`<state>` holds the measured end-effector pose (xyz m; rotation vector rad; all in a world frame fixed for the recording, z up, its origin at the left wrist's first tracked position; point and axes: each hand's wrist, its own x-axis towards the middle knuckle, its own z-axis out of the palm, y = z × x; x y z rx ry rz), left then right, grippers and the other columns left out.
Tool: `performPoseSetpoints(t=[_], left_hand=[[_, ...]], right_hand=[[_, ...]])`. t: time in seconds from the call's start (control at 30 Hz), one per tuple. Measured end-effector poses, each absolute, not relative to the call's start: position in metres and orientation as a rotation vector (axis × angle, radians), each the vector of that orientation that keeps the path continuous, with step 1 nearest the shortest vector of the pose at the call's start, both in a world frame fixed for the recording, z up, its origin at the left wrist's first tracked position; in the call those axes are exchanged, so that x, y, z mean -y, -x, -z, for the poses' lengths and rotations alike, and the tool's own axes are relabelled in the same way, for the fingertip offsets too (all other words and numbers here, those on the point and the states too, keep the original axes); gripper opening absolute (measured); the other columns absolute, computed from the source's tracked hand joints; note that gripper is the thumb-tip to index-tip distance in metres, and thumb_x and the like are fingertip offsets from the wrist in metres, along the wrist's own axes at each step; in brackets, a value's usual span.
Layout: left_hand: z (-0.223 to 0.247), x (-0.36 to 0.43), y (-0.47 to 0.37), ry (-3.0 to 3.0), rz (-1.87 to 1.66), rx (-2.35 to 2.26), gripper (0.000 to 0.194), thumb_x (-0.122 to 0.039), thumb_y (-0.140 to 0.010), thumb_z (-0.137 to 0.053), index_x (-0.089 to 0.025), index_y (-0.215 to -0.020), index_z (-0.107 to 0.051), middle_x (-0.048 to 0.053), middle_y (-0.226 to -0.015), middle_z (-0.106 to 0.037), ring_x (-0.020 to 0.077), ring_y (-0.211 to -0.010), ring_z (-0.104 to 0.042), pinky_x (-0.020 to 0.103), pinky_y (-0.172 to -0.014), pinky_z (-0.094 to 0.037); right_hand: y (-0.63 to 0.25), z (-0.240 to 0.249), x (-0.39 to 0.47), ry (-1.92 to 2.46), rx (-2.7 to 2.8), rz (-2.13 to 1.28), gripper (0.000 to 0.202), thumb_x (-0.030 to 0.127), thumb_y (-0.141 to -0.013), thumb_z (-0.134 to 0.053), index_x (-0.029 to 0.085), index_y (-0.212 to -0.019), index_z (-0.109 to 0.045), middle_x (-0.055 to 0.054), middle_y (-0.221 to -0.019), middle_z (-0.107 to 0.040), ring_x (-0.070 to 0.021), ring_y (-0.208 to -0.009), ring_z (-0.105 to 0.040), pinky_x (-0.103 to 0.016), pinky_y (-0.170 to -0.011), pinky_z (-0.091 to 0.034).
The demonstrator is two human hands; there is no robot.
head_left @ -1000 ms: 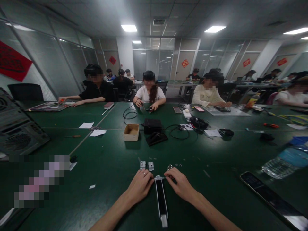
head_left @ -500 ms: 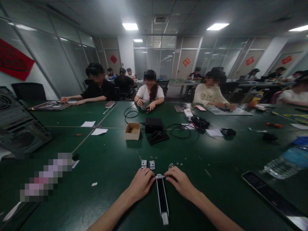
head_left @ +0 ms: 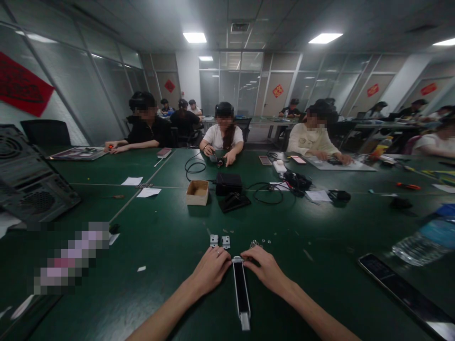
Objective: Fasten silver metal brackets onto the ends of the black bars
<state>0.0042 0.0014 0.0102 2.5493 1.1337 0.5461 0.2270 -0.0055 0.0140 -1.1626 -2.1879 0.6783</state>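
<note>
A long, narrow part with a black middle and a silver frame (head_left: 241, 289) lies on the green table, pointing toward me. My left hand (head_left: 212, 267) is closed at the left of its far end, thumb and fingers pinched there. From the other side, my right hand (head_left: 265, 265) pinches the same end. Fingers cover the exact grip points, so any small piece between them is hidden. Just beyond my left hand sit two small silver brackets (head_left: 213, 240) with holes. A little cluster of metal nuts or rings (head_left: 254, 244) lies beyond my right hand.
A small open cardboard box (head_left: 197, 193) and a black box-shaped device (head_left: 228, 183) stand ahead. On the right are a phone (head_left: 398, 289) and a plastic bottle (head_left: 412, 248). A computer case (head_left: 35, 182) stands at left. Several people sit across the table.
The whole view has shifted slightly. Both my hands stay at the far end of the long part, with little visible movement. Across the table, co-workers' hands have moved a little.
</note>
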Motion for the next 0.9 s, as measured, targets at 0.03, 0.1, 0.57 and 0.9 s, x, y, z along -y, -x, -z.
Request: performPoseSetpoints(t=[0.03, 0.1, 0.57, 0.9], left_hand=[[-0.01, -0.002, -0.004, -2.549, -0.55, -1.132, 0.012, -0.019, -0.095, -0.042, -0.019, -0.095, -0.053, 0.005, -0.095, -0.059, 0.0189, -0.088, -0.053, 0.031, -0.077, -0.04], [-0.009, -0.002, -0.004, -2.546, -0.557, -1.13, 0.012, -0.019, -0.095, -0.042, -0.019, -0.094, -0.053, 0.005, -0.095, -0.059, 0.0192, -0.088, -0.053, 0.032, -0.078, -0.041], [-0.005, -0.002, -0.004, -2.562, -0.592, -1.14, 0.014, -0.02, -0.095, -0.04, -0.019, -0.094, -0.054, 0.005, -0.093, -0.059, 0.0195, -0.086, -0.054, 0.033, -0.076, -0.042], [-0.014, 0.003, -0.007, -2.553, -0.556, -1.172, 0.01, -0.018, -0.09, -0.045, -0.019, -0.097, -0.053, 0.005, -0.096, -0.058, 0.0201, -0.087, -0.053, 0.033, -0.077, -0.041]], right_hand=[[-0.227, -0.014, 0.005, 1.169, 2.182, -0.68, 0.017, 0.019, -0.088, -0.055, 0.02, -0.104, -0.063, -0.005, -0.097, -0.066, -0.0181, -0.088, -0.06, -0.033, -0.078, -0.052], [-0.227, -0.016, 0.006, 1.179, 2.181, -0.671, 0.018, 0.018, -0.086, -0.058, 0.02, -0.103, -0.063, -0.005, -0.096, -0.065, -0.0184, -0.088, -0.06, -0.034, -0.078, -0.051], [-0.233, -0.022, 0.006, 1.134, 2.28, -0.44, 0.019, 0.019, -0.082, -0.059, 0.021, -0.1, -0.062, -0.005, -0.098, -0.065, -0.0201, -0.093, -0.059, -0.036, -0.084, -0.047], [-0.284, -0.014, -0.014, 1.395, 2.263, -0.2, 0.02, 0.022, -0.086, -0.051, 0.021, -0.102, -0.063, -0.007, -0.098, -0.062, -0.0212, -0.09, -0.058, -0.04, -0.082, -0.047]])
